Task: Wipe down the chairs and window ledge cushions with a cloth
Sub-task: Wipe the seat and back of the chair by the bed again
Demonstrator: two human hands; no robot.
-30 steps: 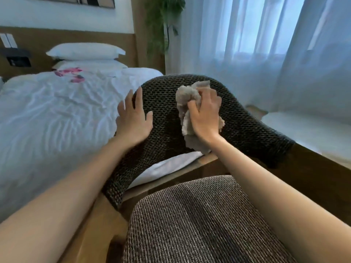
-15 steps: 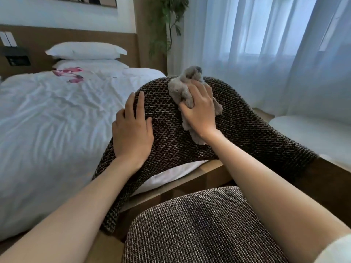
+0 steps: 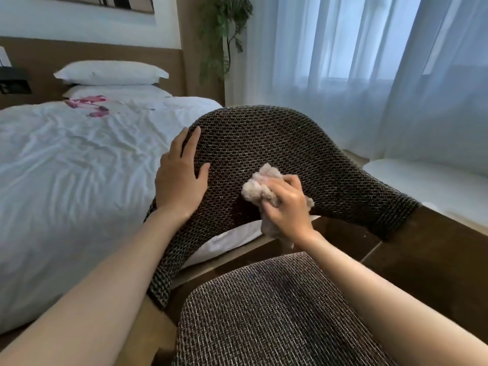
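Note:
A chair with a dark woven curved backrest (image 3: 277,143) and a lighter woven seat (image 3: 269,313) stands right in front of me. My right hand (image 3: 287,204) grips a crumpled beige cloth (image 3: 260,187) and presses it against the lower middle of the backrest. My left hand (image 3: 181,175) rests flat on the backrest's left side, fingers straight and pointing up. A white window ledge cushion (image 3: 427,180) lies to the right, beyond the chair.
A bed with white rumpled sheets (image 3: 79,167) and two pillows (image 3: 111,72) fills the left. Sheer white curtains (image 3: 356,62) hang behind the chair. A potted plant (image 3: 224,30) stands in the corner. A dark wooden ledge front (image 3: 435,247) runs along the right.
My right hand has carried the cloth down from the top of the backrest to its lower middle. My left hand has stayed on the backrest's left side.

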